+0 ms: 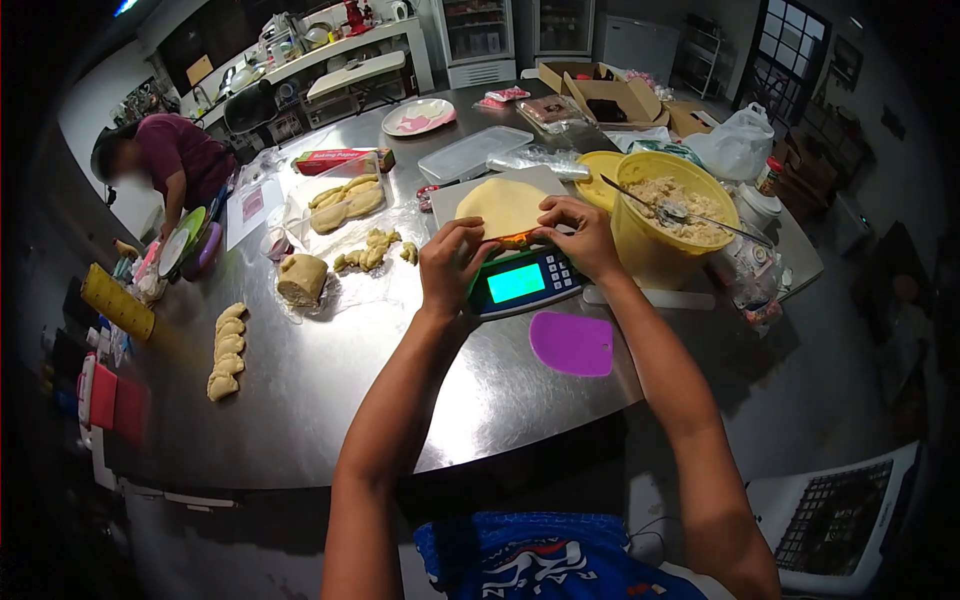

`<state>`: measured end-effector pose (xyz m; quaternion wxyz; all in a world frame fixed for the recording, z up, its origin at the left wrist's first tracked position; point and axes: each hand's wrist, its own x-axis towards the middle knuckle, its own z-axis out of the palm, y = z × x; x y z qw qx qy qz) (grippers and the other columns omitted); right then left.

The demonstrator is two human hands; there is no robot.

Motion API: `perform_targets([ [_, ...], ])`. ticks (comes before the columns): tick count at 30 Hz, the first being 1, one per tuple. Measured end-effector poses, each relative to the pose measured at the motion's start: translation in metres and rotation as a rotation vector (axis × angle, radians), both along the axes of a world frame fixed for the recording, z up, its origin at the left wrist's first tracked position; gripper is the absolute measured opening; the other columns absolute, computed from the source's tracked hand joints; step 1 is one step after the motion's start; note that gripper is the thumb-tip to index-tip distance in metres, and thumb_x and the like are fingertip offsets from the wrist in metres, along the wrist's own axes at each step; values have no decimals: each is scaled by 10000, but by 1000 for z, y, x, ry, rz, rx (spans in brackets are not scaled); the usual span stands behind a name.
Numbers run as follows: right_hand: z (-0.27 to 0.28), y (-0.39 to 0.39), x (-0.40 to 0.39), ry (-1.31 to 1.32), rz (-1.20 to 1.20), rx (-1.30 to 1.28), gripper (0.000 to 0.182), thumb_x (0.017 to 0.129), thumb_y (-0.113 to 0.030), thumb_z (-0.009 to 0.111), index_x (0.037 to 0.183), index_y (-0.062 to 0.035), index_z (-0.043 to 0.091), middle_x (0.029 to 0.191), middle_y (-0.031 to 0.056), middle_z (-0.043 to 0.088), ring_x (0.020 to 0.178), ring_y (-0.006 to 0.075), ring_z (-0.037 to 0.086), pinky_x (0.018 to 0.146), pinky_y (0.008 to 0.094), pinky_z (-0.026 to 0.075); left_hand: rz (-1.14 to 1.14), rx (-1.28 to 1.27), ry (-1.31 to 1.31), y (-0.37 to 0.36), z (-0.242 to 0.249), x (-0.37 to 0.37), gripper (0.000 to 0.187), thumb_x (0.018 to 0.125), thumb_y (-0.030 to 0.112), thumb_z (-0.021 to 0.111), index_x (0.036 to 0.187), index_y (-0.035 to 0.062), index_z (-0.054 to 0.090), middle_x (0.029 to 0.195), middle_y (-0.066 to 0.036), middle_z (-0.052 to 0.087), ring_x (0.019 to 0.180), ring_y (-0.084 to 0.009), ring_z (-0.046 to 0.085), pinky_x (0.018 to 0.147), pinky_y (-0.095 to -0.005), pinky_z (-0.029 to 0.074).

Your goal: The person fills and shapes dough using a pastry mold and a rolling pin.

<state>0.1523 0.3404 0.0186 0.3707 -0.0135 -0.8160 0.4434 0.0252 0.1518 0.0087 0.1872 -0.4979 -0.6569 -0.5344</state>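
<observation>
A flat round sheet of dough lies over the platform of a kitchen scale with a lit green display. Its near edge is pinched by my left hand on the left and my right hand on the right. Between the hands, an orange strip shows under the dough edge; what it belongs to is hidden. A purple dough scraper lies just in front of the scale. Right of my right hand stands a yellow tub of pale shredded filling, with a spoon and a long thin utensil in it.
Left of the scale are dough scraps, a dough roll and a plastic container of dough pieces. A row of crimped pastries lies on the steel table. Another person bends over the far left edge.
</observation>
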Motion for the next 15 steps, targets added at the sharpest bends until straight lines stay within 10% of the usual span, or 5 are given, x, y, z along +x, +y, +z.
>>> perform_targets([
  [15,-5,3,1,-20,123,-121,77,866,40,646,879,2,581,1157,90,611,1019,103,592,885,236,474,-70,49,-176,3,5,10,117,826,58,724,829,-12,631,935,-118,709,805,-174,688,688,-281,542],
])
